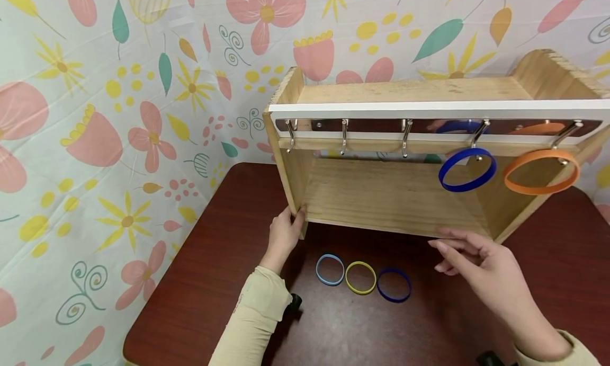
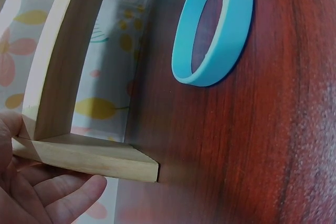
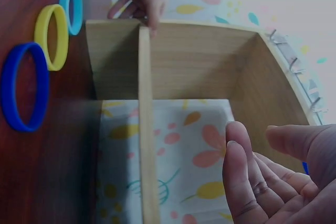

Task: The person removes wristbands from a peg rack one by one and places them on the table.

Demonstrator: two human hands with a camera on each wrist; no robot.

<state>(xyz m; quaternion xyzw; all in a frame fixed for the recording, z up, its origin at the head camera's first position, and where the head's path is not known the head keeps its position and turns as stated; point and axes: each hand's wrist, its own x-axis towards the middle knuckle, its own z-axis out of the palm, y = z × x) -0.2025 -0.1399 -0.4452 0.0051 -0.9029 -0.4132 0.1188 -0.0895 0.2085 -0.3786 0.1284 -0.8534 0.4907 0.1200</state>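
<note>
The left hand (image 1: 283, 231) has its grip closed round the left side panel of the wooden shelf (image 1: 391, 196), low down. In front of the shelf's right half, the right hand (image 1: 491, 265) has a loose, half-open grip with nothing in it. On the worktop (image 1: 357, 334) before the shelf lie a light-blue band (image 2: 233, 40), a yellow band (image 3: 62, 35) and a dark-blue band (image 3: 42, 85); a blue band (image 1: 467, 187) and an orange band (image 1: 541, 189) hang from the shelf's two rightmost hooks (image 1: 478, 132).

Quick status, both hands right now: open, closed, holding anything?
Left hand: closed, holding the wooden shelf at its left side.
Right hand: open, holding nothing.
</note>
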